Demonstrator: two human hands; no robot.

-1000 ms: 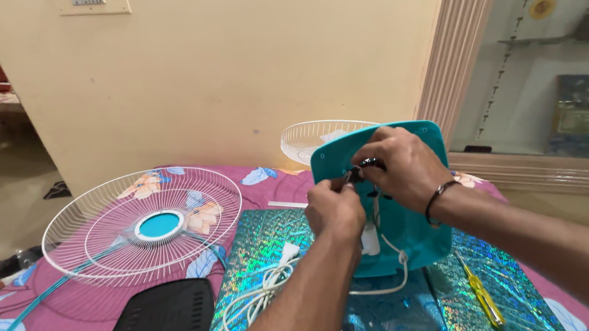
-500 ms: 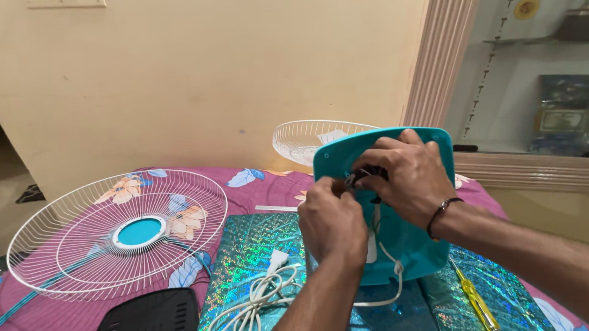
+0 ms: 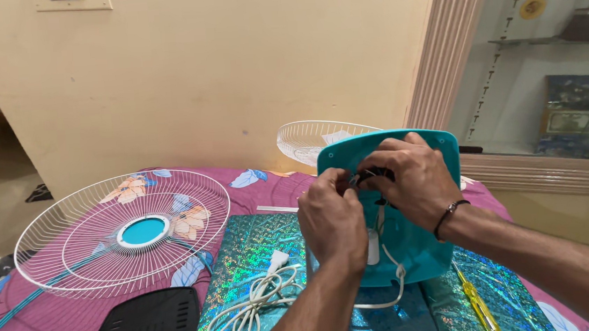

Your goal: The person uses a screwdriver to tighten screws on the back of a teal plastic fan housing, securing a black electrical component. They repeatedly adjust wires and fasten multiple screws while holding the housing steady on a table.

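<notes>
Your hands have barely shifted: left hand (image 3: 332, 218) and right hand (image 3: 411, 177) still pinch the dark wires (image 3: 372, 175) at the top of the upright teal fan housing (image 3: 413, 247), fingers closed. Wiring looks unfinished; the white grille (image 3: 121, 232) lies detached, leaving room left; a yellow screwdriver (image 3: 479, 306) lies right.

Both forearms reach forward and meet at chest height. The left hand (image 3: 332, 220) is curled, fingertips pinched together. The right hand (image 3: 410, 179) arches over, fingers bent down, a dark band at its wrist.
</notes>
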